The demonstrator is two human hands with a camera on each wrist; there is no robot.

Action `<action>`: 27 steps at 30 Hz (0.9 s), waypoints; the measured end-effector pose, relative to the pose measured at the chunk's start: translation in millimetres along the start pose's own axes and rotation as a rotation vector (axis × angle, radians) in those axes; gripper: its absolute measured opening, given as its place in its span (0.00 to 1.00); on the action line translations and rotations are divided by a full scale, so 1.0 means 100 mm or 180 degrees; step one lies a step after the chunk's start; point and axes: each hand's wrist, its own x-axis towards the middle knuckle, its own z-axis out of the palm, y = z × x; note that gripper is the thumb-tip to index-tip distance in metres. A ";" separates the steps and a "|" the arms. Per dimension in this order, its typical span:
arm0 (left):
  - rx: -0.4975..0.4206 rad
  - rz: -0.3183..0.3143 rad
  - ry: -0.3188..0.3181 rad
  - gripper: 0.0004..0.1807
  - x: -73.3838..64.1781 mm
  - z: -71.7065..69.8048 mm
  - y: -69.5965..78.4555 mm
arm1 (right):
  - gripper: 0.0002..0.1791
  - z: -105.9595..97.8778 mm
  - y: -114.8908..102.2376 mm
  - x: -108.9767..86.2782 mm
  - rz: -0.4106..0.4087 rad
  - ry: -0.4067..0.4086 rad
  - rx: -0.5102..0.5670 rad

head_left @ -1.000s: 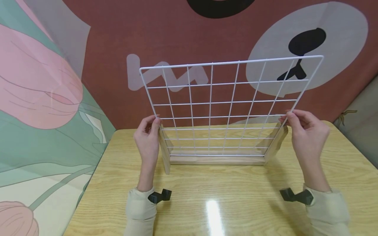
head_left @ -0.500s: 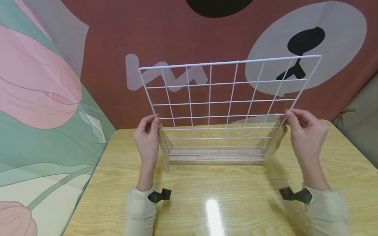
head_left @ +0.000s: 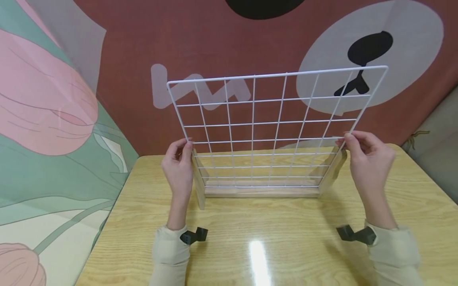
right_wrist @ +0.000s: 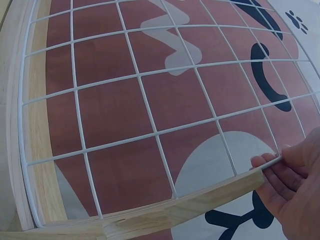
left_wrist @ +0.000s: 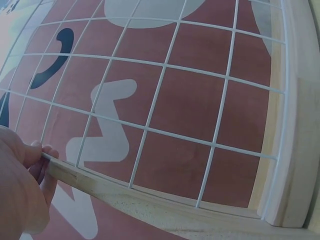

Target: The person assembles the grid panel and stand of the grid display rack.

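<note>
A white wire grid panel stands upright, leaning slightly, in a pale wooden stand. Its lower edge sits at the stand's bottom bar, between two wooden side pieces. My left hand pinches the panel's left edge wire just at the top of the left side piece. On the other side, my right hand pinches the right edge wire by the top of the right side piece. Both wrist views show the grid's side wire running along the wooden side piece, with fingertips at its end.
The stand is on a wood-grain table. Behind it hangs a reddish-brown cloth backdrop with a cartoon animal print, and a flowered cloth hangs at the left. Each cream sleeve carries a small black wrist camera.
The view has shifted very slightly. Both hands keep their hold on the grid panel, which stays in nearly the same place in the stand.
</note>
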 end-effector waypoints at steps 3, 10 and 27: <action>0.0050 0.0050 0.0041 0.06 0.00 0.00 -0.01 | 0.09 0.00 0.00 0.00 -0.0001 0.0002 -0.0075; 0.0173 0.0155 0.0097 0.06 0.01 0.01 -0.01 | 0.11 0.01 -0.02 0.01 -0.0021 0.0010 -0.0179; 0.0307 0.0363 0.0121 0.07 0.01 0.01 -0.03 | 0.13 0.09 0.04 -0.04 -0.0219 0.0323 -0.0475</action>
